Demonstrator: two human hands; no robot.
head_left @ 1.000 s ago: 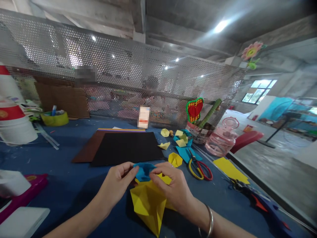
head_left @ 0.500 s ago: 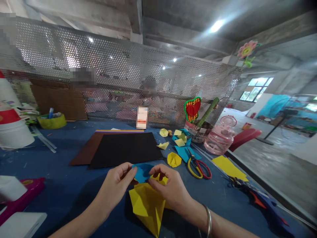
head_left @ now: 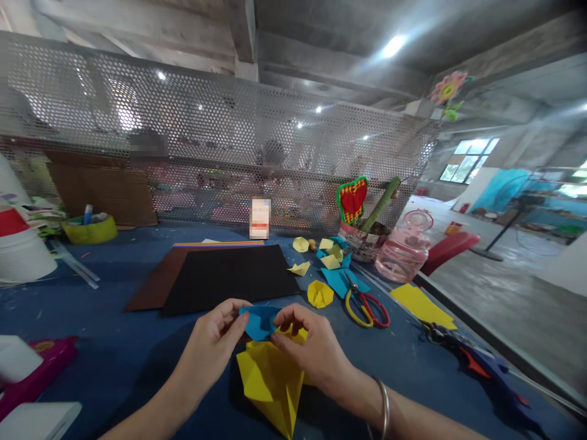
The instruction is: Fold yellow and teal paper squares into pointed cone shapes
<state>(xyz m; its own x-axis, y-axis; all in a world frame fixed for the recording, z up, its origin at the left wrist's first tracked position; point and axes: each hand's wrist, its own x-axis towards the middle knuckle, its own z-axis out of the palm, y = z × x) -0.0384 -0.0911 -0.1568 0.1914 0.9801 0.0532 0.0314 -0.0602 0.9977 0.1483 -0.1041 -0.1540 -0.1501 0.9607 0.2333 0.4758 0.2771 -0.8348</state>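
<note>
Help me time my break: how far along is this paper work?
The creased round yellow paper piece looks done. The left hand and right hand hold a curved blue paper piece. Possibly left: the flat yellow paper sheet lies unfolded; its use is unclear.

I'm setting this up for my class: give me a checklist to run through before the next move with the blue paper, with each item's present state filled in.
1. Left hand grips the held blue paper: ok, at its left edge.
2. Right hand grips it too: ok, at its right edge.
3. Yellow folded paper free of the right hand: cannot tell; the hand hides part of it.
4. Scissors laid down, away from both hands: ok.
5. Scissor blades off the flat blue paper: not ok, they overlap it.
6. Folds underneath the held blue paper correct: cannot tell, hidden from view.
</note>
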